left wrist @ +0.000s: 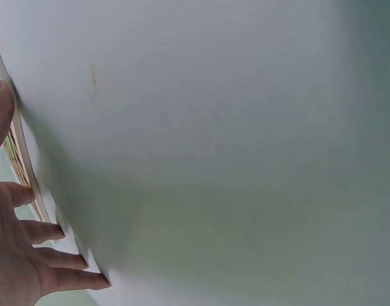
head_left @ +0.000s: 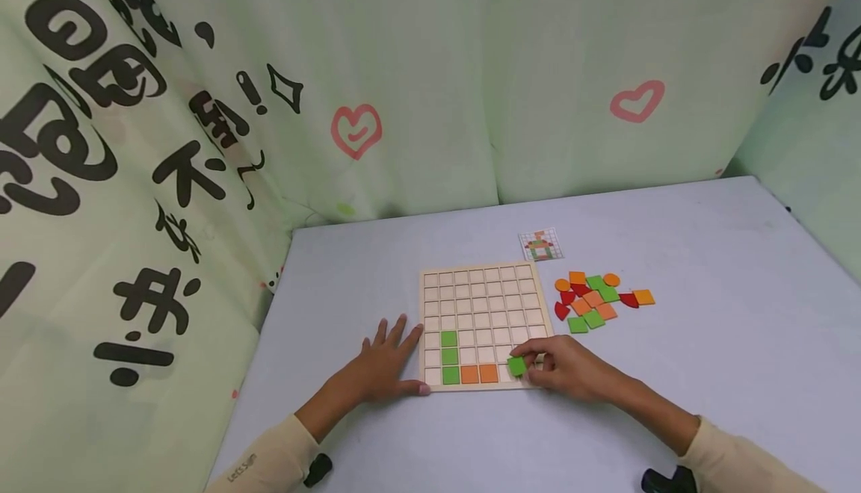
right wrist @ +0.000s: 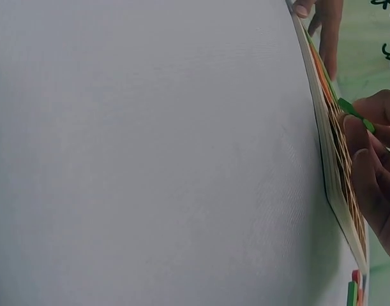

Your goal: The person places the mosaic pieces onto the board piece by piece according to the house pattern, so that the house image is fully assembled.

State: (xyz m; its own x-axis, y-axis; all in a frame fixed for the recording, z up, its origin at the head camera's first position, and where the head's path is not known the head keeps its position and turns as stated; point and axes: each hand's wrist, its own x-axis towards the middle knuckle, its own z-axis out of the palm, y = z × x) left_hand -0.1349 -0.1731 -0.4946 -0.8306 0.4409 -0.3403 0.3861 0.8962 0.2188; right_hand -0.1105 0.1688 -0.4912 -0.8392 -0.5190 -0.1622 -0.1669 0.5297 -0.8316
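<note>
A wooden grid board (head_left: 479,321) lies on the table in the head view. In its lower left part sit three green square tiles (head_left: 449,356) in a column, with two orange square tiles (head_left: 479,374) to the right of the lowest. My right hand (head_left: 572,367) pinches another green square tile (head_left: 516,367) between thumb and fingers, above the board's bottom row near the right corner. That tile (right wrist: 357,115) looks tilted in the right wrist view. My left hand (head_left: 386,364) has its fingers spread, thumb and index touching the board's left edge.
Right of the board lies a loose group of green, orange and red tiles (head_left: 593,299), some square, some round, some quarter-circle. A small pattern card (head_left: 541,244) lies behind the board. Printed curtains (head_left: 430,90) stand along the table's back and left side.
</note>
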